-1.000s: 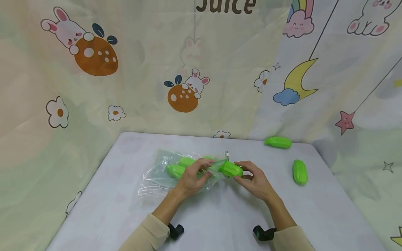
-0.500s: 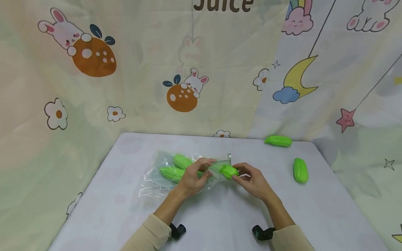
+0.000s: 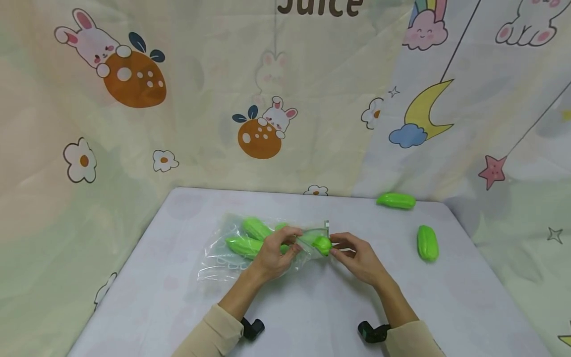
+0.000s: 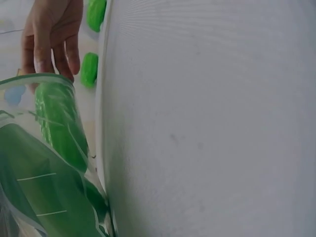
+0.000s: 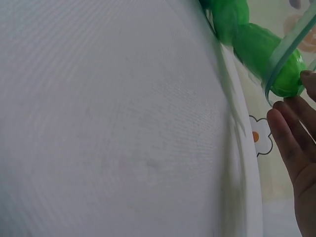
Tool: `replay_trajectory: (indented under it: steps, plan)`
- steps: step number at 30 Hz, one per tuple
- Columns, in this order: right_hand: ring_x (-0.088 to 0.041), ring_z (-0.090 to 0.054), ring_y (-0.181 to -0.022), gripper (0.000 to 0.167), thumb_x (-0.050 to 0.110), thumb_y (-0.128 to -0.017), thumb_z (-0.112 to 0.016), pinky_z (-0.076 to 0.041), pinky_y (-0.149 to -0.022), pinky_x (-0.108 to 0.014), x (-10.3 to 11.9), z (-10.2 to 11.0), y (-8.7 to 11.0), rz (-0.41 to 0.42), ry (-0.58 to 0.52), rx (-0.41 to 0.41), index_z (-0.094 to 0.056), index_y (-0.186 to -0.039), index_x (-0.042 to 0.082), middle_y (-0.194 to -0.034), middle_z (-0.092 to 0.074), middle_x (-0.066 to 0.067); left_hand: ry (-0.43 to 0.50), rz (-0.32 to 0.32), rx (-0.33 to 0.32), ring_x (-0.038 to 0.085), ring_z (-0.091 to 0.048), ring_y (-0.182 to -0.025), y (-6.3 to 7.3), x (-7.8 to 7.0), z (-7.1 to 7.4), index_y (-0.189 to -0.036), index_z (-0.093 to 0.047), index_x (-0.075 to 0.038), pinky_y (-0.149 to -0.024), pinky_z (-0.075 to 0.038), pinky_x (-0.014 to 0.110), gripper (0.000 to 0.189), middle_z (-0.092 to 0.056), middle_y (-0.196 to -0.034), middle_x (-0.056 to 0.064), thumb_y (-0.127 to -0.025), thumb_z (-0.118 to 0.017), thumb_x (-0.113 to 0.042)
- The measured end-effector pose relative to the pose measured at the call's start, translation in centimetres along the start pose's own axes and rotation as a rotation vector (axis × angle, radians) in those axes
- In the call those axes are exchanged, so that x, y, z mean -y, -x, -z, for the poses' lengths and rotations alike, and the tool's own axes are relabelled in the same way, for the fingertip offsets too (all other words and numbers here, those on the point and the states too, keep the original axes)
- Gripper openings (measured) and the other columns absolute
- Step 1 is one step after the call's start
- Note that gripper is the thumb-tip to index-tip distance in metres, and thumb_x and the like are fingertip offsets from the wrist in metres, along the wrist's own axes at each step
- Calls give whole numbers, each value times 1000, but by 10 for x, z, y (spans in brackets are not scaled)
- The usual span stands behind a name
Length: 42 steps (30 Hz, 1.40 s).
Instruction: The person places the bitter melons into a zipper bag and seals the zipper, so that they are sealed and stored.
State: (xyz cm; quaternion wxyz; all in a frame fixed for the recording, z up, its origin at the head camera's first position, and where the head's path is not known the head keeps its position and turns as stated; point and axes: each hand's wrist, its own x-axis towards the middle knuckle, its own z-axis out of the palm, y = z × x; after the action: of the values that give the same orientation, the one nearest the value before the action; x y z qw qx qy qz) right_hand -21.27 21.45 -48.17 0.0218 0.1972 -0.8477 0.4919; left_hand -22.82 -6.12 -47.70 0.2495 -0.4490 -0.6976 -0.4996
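Note:
A clear zip bag (image 3: 214,260) lies on the table with several green, ridged, gourd-like vegetables (image 3: 243,245) inside. My left hand (image 3: 274,255) pinches the bag's edge near its mouth, thumb and fingers curled. At the mouth, another green gourd-like vegetable (image 3: 321,245) sits mostly within the bag. My right hand (image 3: 357,255) has its thumb and fingertips at that vegetable's outer end. The right wrist view shows the thumb on the end of the vegetable (image 5: 261,49) and the fingers below it, beside the bag's rim (image 5: 284,57).
Two more green vegetables lie on the white table (image 3: 178,228): one at the back right edge (image 3: 396,201), one further right (image 3: 428,243). A patterned cloth (image 3: 200,99) hangs behind the table. A black wrist camera shows below each hand.
The vegetable in my right hand has gone left, deeper into the bag's mouth. The vegetables inside have shifted left. My left hand stays at the bag's edge.

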Motion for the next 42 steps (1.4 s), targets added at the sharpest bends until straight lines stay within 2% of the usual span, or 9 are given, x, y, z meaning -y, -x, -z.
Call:
replay_trajectory:
  steps: [4, 12, 15, 20, 25, 33, 35, 38, 42]
  plan:
    - [-27, -69, -114, 34, 21, -98, -72, -59, -89, -29, -1, 0, 1, -3, 39, 11, -65, -131, 15, -131, -69, -6, -5, 15, 1, 26, -75, -85, 2, -1, 1, -123, -54, -1, -78, -62, 30, 43, -68, -105, 15, -86, -74, 10]
    - [-33, -68, -115, 38, 23, -100, -70, -59, -91, -35, -7, 15, 7, -34, 48, -11, -62, -135, 10, -135, -64, -14, -52, 59, 5, 22, -73, -85, 4, 1, 2, -124, -54, -6, -81, -61, 27, 25, -70, -108, 13, -103, -63, -15]
    - [-33, -68, -113, 37, 20, -100, -70, -59, -90, -38, -13, 25, 10, -8, 77, -22, -61, -135, 11, -135, -62, -17, -51, 73, 6, 23, -74, -86, 4, 1, 1, -125, -54, -7, -80, -61, 28, 26, -70, -109, 13, -101, -65, -13]
    - [-27, -68, -105, 37, 16, -98, -73, -61, -81, -37, -20, 43, 16, 60, 238, -64, -63, -133, 17, -130, -65, -13, -59, 77, 2, 25, -75, -87, 3, 2, 0, -125, -54, -7, -79, -61, 29, 34, -71, -111, 13, -95, -71, -4]
    - [-31, -64, -106, 38, 11, -94, -75, -60, -79, -41, -22, 61, 20, 122, 321, -88, -64, -131, 13, -127, -66, -12, -65, 74, -4, 26, -75, -87, 2, 1, 1, -125, -54, -6, -79, -61, 30, 34, -69, -113, 14, -96, -70, -4]
    - [-7, -57, -121, 45, 10, -91, -79, -56, -89, -34, -29, 90, 30, 144, 429, -127, -64, -133, 7, -134, -65, -9, -65, 71, 1, 26, -75, -88, 2, 3, -1, -126, -53, -6, -78, -60, 27, 32, -69, -112, 14, -105, -56, -29]
    - [-11, -56, -126, 45, 11, -90, -80, -52, -92, -25, -31, 96, 31, 137, 436, -133, -65, -132, 10, -137, -63, -10, -64, 75, -5, 25, -75, -87, 2, 4, -1, -126, -54, -6, -77, -60, 27, 34, -69, -111, 14, -105, -55, -33]
    - [-27, -53, -131, 44, 12, -89, -80, -38, -99, -12, -35, 104, 32, 129, 436, -144, -66, -131, 14, -140, -61, -13, -66, 70, -9, 24, -75, -86, 2, 6, -1, -126, -53, -6, -75, -60, 27, 34, -69, -110, 13, -105, -54, -32]
    - [-44, -50, -128, 42, 9, -88, -81, -22, -102, -1, -41, 113, 33, 143, 451, -160, -67, -127, 12, -140, -58, -19, -66, 77, -3, 24, -75, -85, 3, 7, -1, -126, -53, -6, -73, -60, 27, 32, -70, -110, 13, -105, -55, -30]
